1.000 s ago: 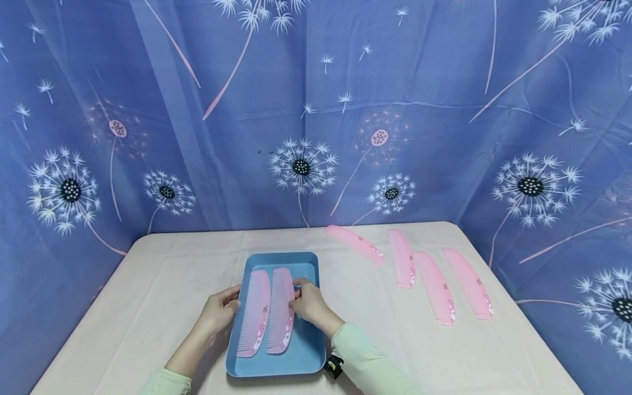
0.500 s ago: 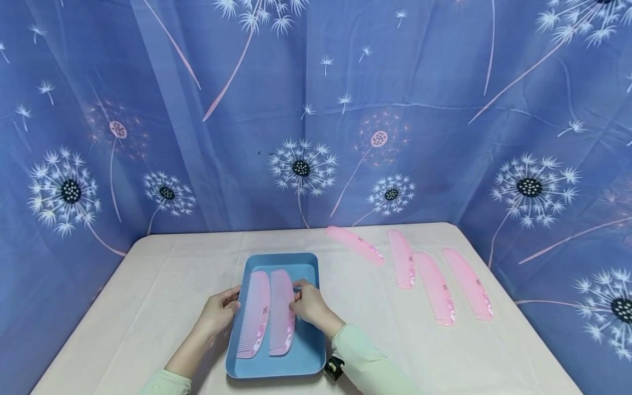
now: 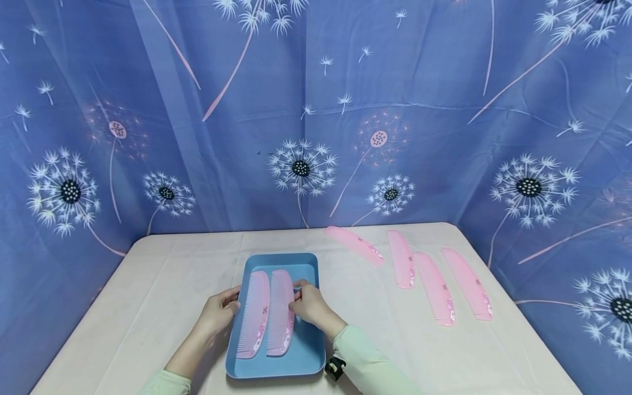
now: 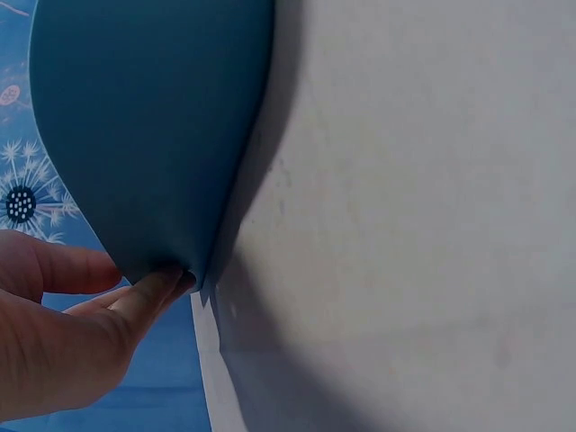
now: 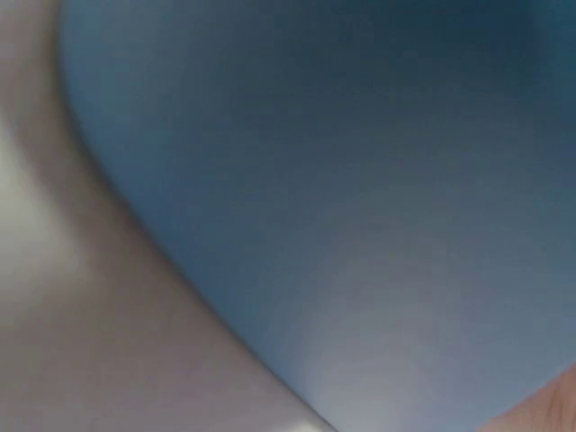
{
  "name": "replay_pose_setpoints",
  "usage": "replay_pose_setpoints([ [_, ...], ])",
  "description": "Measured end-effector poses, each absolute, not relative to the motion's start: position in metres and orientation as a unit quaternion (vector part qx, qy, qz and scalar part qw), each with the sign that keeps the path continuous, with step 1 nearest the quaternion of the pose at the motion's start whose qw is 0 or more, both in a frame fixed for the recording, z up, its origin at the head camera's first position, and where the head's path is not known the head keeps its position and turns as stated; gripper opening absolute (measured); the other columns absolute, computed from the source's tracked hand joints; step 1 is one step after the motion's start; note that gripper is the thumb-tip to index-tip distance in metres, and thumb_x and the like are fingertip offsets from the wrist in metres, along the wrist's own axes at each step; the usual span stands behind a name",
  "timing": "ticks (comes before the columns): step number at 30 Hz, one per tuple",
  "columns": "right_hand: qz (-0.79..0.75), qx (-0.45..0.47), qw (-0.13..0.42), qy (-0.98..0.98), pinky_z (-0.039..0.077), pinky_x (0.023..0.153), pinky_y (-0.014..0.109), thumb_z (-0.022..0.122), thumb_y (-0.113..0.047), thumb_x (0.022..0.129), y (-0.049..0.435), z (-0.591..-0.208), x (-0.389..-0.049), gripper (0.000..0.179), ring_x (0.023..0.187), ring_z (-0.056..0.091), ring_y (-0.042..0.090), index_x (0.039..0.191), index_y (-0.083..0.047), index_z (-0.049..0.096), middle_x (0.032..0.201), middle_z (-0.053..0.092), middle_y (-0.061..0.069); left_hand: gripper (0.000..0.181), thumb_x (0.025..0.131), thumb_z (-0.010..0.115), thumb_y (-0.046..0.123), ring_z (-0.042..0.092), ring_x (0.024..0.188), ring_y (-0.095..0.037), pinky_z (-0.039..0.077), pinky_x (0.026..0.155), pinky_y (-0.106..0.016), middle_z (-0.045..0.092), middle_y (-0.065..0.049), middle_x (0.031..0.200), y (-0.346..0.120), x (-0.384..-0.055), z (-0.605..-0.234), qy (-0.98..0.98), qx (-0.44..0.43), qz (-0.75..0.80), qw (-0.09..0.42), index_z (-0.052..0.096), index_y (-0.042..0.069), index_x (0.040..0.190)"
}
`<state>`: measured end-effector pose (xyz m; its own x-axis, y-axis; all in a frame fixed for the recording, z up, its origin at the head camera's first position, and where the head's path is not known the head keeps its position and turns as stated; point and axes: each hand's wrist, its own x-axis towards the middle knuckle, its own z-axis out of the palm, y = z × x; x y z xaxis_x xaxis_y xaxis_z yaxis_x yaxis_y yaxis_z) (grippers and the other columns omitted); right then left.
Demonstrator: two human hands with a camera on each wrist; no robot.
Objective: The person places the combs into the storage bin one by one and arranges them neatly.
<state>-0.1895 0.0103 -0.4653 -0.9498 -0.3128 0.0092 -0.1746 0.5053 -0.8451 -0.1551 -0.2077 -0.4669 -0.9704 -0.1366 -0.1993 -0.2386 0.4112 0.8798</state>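
In the head view, a blue tray (image 3: 307,366) holds two pink combs side by side, teeth toward the left. My left hand (image 3: 217,314) pinches the tray's left wall, thumb on the rim side and fingers against the outside, as the left wrist view shows with the hand (image 4: 81,333) and the tray wall (image 4: 153,135). My right hand (image 3: 312,305) reaches over the tray's right side and pinches the curved back of the right comb (image 3: 279,312). The left comb (image 3: 254,318) lies apart from both hands. The right wrist view shows mostly blurred tray wall (image 5: 360,180).
Several more pink combs lie loose at the table's right, among them a slanted comb (image 3: 354,244) at the back edge and an outermost comb (image 3: 467,283). Cream cloth covers the table (image 3: 385,340). A blue dandelion-print curtain (image 3: 237,181) surrounds it on the visible sides.
The right comb has shifted slightly right, then back left toward the left comb, in my right hand's pinch. The left hand and tray stay in place.
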Motion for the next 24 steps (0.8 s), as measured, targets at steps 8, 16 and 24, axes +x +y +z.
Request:
replay_pose_setpoints([
  [8, -0.501, -0.150, 0.073, 0.849, 0.045, 0.055, 0.021, 0.061, 0.009, 0.075, 0.015, -0.456, -0.191, 0.054, 0.069, 0.050, 0.012, 0.126, 0.014, 0.048, 0.087, 0.057, 0.015, 0.045, 0.094, 0.043, -0.001, 0.045, 0.126, -0.044, 0.042, 0.103, -0.051, 0.050, -0.029, 0.133, -0.208, -0.154, -0.467, 0.840, -0.111, 0.529, 0.048, 0.043, -0.008, 0.139],
  [16, -0.547, -0.167, 0.085, 0.816, 0.054, 0.069, 0.031, 0.061, 0.005, 0.081, 0.028, -0.444, -0.195, 0.051, 0.089, 0.060, 0.029, 0.128, 0.015, 0.046, 0.105, 0.058, 0.024, 0.045, 0.094, 0.044, -0.001, 0.047, 0.125, -0.043, 0.043, 0.102, -0.050, 0.050, -0.029, 0.133, -0.208, -0.155, -0.467, 0.840, -0.109, 0.530, 0.044, 0.043, -0.007, 0.139],
  [24, -0.570, -0.197, 0.039, 0.797, 0.054, 0.074, 0.029, 0.060, 0.005, 0.084, 0.043, -0.437, -0.206, 0.041, 0.090, 0.061, 0.032, 0.123, 0.014, 0.052, 0.105, 0.061, 0.025, 0.045, 0.095, 0.043, -0.001, 0.045, 0.126, -0.044, 0.043, 0.102, -0.050, 0.049, -0.030, 0.133, -0.208, -0.156, -0.467, 0.839, -0.112, 0.531, 0.046, 0.042, -0.007, 0.139],
])
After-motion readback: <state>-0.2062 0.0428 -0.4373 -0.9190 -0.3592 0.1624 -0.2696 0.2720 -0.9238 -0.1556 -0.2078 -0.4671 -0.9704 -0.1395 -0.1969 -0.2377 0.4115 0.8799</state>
